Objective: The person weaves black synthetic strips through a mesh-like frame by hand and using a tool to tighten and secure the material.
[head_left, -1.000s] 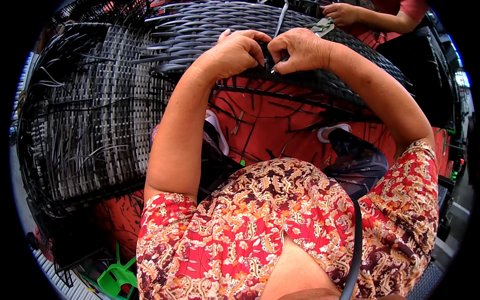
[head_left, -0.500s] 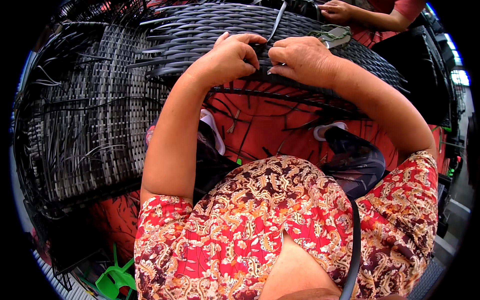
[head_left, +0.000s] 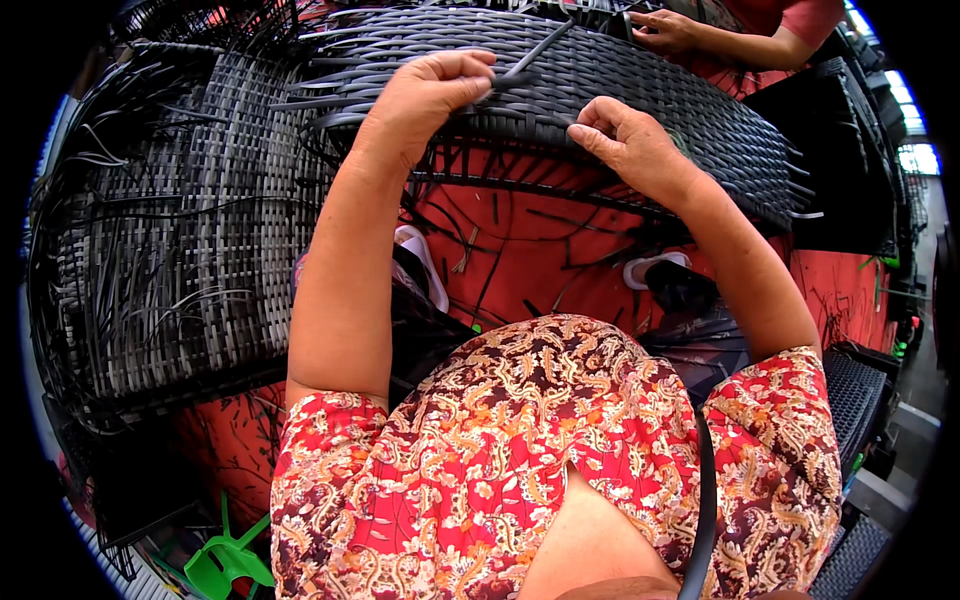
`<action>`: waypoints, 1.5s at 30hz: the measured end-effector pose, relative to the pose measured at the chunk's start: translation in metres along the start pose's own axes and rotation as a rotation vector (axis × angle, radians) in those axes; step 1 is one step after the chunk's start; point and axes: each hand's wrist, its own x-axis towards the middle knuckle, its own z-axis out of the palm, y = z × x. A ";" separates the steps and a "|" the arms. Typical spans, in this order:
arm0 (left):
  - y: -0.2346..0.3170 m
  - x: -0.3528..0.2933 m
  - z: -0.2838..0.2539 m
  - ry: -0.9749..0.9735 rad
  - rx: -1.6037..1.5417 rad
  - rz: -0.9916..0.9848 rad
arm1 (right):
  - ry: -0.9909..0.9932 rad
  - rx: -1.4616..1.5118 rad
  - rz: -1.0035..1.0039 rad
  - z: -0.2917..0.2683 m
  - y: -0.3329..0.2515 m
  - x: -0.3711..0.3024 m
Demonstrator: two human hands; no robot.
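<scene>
A curved woven panel of dark grey plastic strips lies in front of me, with loose strip ends sticking out at its left and right. Over its left part, my left hand is closed in a pinch on a flat dark strip, which runs up and right across the weave. My right hand is at the panel's near edge, apart from the left. Its thumb and forefinger are bent close together. What they hold, if anything, is too small to make out.
A larger grey and black woven piece with loose strands stands at the left. Strip scraps litter the red floor covering. Another person's hand is at the panel's far side. A bright green plastic object is at lower left.
My hands have moved apart: the left went up and left with the strip, the right went right and down. The panel's right end has dropped slightly nearer me.
</scene>
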 end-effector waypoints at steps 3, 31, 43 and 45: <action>0.003 0.005 -0.002 0.067 -0.122 0.129 | 0.029 0.318 -0.027 0.009 -0.002 -0.001; 0.032 0.000 0.007 -0.302 -0.079 0.295 | 0.258 0.421 -0.456 -0.003 -0.100 0.009; 0.039 -0.010 -0.015 -0.204 -0.052 -0.024 | 0.111 0.627 0.037 0.015 -0.029 -0.009; 0.036 -0.011 -0.008 -0.207 0.209 -0.145 | 0.084 0.627 0.085 0.019 -0.013 -0.015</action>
